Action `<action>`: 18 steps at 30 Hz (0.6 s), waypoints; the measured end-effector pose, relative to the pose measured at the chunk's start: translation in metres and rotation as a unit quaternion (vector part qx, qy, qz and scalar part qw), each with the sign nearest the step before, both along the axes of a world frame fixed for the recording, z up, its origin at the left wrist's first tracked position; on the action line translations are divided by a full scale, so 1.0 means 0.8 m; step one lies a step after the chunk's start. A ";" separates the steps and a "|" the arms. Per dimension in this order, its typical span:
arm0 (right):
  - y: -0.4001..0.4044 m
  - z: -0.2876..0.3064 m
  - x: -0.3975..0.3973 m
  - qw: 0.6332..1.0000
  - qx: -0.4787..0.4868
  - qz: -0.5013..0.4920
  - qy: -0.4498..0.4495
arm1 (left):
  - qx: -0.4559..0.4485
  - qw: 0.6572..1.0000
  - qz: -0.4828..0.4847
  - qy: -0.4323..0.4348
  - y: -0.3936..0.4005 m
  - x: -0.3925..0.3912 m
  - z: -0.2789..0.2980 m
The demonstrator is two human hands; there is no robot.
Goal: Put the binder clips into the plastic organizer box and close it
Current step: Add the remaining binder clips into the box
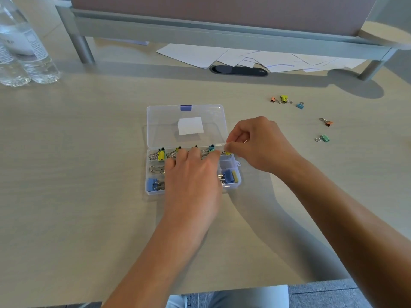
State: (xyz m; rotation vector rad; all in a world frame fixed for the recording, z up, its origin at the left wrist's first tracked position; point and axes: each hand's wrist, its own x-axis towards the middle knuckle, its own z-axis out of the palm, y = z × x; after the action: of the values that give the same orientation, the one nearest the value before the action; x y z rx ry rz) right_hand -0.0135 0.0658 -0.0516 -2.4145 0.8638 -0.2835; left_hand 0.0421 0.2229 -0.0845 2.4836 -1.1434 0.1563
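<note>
A: How is the plastic organizer box (pixel 153 165) placed?

B: It is set near the middle of the desk (pixel 89 218), with its clear lid (pixel 186 125) laid open on the far side; a blue latch (pixel 186 107) is seen at the lid's far edge and a white label (pixel 190 126) at its centre.

A: And what is held in it?

B: Binder clips are seen in the compartments: a yellow clip (pixel 161 154) at the far left, a teal clip (pixel 211 148) further right in the same row, a blue clip (pixel 152 184) at the near left and another blue clip (pixel 228 176) at the near right.

A: What is done by the hands?

B: The left hand (pixel 192 172) is laid over the middle of the box, fingers stretched toward the far row. The right hand (pixel 255 144) is curled at the box's far right corner, thumb and forefinger pressed together on something small there; whether it is a clip cannot be told.

A: What is left outside?

B: Loose clips lie well apart to the right: an orange clip (pixel 273 99), a yellow-green clip (pixel 284 98), a light blue clip (pixel 300 105), a second orange clip (pixel 328 123) and a green clip (pixel 325 138). Water bottles (pixel 26 52) stand at the far left, and papers (pixel 200 55) lie at the far edge.
</note>
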 end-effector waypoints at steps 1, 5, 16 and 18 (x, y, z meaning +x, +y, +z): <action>0.001 0.001 -0.001 1.000 -0.001 -0.003 -0.006 | -0.011 1.000 -0.001 0.006 0.000 0.000 0.000; 0.002 0.009 -0.011 0.999 0.005 -0.026 -0.038 | -0.094 0.995 0.001 0.023 0.003 0.000 0.009; 0.015 0.018 -0.043 0.984 0.120 -0.071 -0.111 | -0.350 0.862 0.005 0.367 0.005 -0.010 0.023; 0.020 0.022 -0.049 0.981 0.133 -0.065 -0.129 | -0.366 0.825 0.014 0.430 0.003 -0.010 0.021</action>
State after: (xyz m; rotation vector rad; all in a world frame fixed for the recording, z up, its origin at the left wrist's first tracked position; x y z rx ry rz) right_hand -0.0526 0.0818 -0.0343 -2.0257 0.8814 -0.4868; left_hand 0.0345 0.2250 -0.0679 1.5571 -0.4943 -0.4133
